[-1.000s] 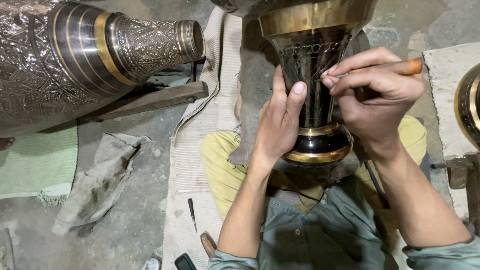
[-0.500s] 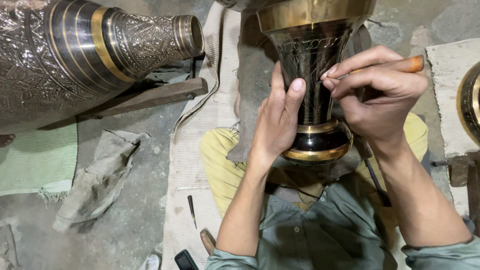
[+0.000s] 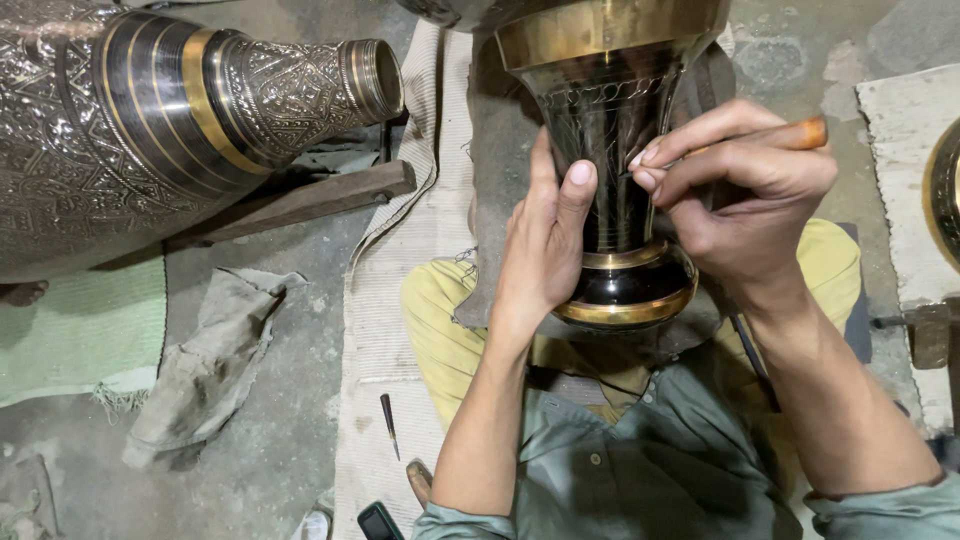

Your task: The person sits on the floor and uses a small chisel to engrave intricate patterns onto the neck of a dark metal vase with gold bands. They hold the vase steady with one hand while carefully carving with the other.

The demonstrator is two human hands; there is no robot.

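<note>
Biggest thing in view: the large engraved metal vase (image 3: 150, 120) lying on its side at the floor's far-left corner, neck w/ gold and black bands pointing right, propped on a wooden plank (image 3: 300, 205). Under its near side you've got a green mat (image 3: 80, 335), and just right of that a crumpled grey rag (image 3: 205, 365) on the bare concrete floor (image 3: 270, 470).

Next, the black-and-brass vase (image 3: 610, 170) you're working on: it stands in your lap, over the striped cloth strip (image 3: 385, 300) that runs along the floor's middle, flared brass rim at the far edge of view, brass-ringed foot nearest you, above your yellow trousers (image 3: 440, 320). Fine engraved lines show on its dark neck.

Your left hand (image 3: 540, 250) is pressed flat against the vase's left side, fingers together & pointing up, thumb against the neck, steadying it. Your right hand (image 3: 745, 195) is curled, fingertips pinching a slim engraving tool w/ wooden handle (image 3: 790, 135); tip end sits at the vase neck, hidden behind your fingers.

Small stuff near the cloth's near edge: a short dark chisel (image 3: 389, 425), and a black phone (image 3: 380, 522) partly cut off.
</note>
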